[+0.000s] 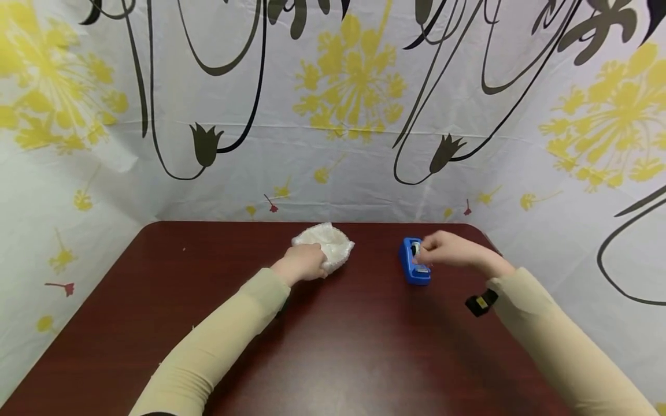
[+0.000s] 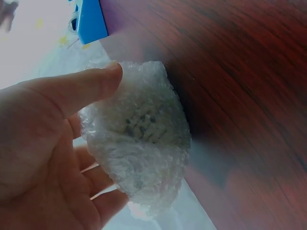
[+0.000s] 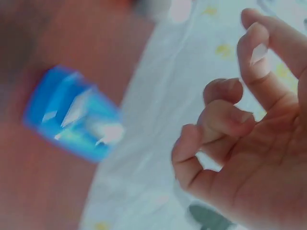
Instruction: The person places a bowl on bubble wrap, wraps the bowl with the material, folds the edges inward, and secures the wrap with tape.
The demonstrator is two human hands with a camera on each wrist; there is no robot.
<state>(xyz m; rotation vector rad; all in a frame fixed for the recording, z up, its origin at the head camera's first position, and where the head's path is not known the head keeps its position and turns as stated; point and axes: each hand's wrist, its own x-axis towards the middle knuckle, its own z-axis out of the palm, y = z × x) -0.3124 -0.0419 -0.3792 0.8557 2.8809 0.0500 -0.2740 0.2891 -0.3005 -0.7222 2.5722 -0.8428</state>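
My left hand [image 1: 307, 261] grips a bundle of clear bubble wrap [image 2: 139, 139] on the far part of the table, thumb on top and fingers round its side. A dark patterned thing shows dimly through the wrap; I cannot tell its kind. To the right stands a blue tape dispenser [image 1: 414, 263] with a roll in it. My right hand [image 1: 442, 249] is just beside the dispenser on its right. In the right wrist view its thumb and index finger are close together, with a small shiny piece of clear tape [image 3: 259, 53] at the fingertip; the other fingers are curled.
The dark red-brown table [image 1: 333, 346] reaches back to a white cloth [image 1: 354, 185] printed with yellow and grey flowers, which hangs behind it and at its sides. A small black device [image 1: 481, 303] is strapped to the right wrist.
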